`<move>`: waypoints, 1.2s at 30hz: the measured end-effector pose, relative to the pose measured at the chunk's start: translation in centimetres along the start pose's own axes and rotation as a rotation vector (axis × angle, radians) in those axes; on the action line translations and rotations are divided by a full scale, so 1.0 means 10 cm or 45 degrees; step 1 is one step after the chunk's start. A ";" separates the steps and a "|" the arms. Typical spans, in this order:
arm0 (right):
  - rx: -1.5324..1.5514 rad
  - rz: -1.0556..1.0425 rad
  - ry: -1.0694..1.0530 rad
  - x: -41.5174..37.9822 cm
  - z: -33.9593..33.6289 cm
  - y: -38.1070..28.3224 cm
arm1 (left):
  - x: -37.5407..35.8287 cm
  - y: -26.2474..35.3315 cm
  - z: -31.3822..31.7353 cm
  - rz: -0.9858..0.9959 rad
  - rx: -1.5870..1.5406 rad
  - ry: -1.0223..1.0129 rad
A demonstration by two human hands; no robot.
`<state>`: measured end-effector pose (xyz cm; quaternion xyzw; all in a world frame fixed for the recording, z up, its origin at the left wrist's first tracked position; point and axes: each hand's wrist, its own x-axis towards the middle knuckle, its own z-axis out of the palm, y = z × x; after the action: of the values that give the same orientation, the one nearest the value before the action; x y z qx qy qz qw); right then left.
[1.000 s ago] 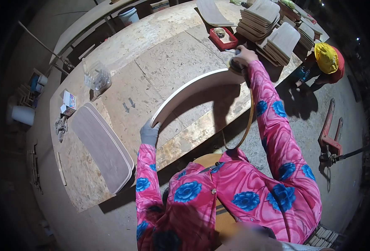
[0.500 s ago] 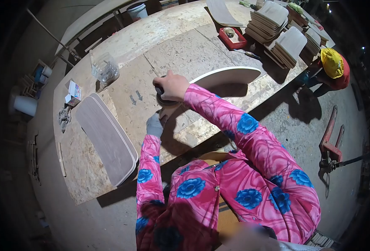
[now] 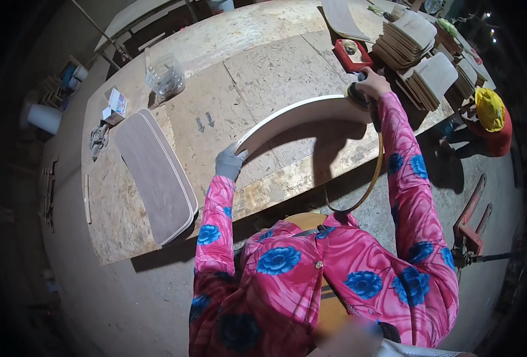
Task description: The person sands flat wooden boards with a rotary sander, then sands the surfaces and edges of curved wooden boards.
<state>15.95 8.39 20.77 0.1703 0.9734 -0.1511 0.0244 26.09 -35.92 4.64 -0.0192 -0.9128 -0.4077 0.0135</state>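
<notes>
A curved plywood panel (image 3: 311, 114) stands on its long edge on the worktable, its pale upper edge arching from left to right. At its left end, my left hand (image 3: 230, 163), in a grey glove, is closed on the corner. My right hand (image 3: 375, 85), bare, wraps round a round, dark handheld sander (image 3: 355, 93) at the panel's right end. The sander's pad seems to meet the edge there, though my hand partly hides the contact. A brownish hose (image 3: 376, 177) hangs from the tool past the table's front edge.
Two curved panels (image 3: 153, 175) lie stacked at left, near a small box (image 3: 115, 107), a crumpled grey cloth and a clear plastic jar (image 3: 165, 77). A red tray (image 3: 362, 63) and panel stacks (image 3: 405, 38) stand at far right. Beyond are a person in a yellow hat (image 3: 490, 109) and a red pallet jack (image 3: 469, 217).
My right hand has carried the sander along the panel's edge from the left end to the right end. My left hand stays at the left corner. The view has shifted slightly.
</notes>
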 end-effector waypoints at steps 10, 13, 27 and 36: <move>0.072 -0.754 -0.053 -0.99 0.65 -1.90 | 0.11 0.00 -0.01 -0.063 -0.074 -0.013; 0.158 -0.944 -0.121 -1.40 0.84 -2.33 | 0.18 -0.24 0.11 0.010 0.036 0.026; 0.034 -0.295 0.100 -0.39 0.30 -1.01 | 0.03 0.18 -0.09 -0.156 -0.045 -0.028; 0.103 -0.531 -0.030 -0.67 0.49 -1.53 | 0.09 -0.01 0.01 -0.100 0.092 -0.010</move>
<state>17.07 -8.94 21.18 -0.0360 0.9804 -0.1938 -0.0028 25.20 -35.92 4.55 0.0158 -0.9271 -0.3745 -0.0053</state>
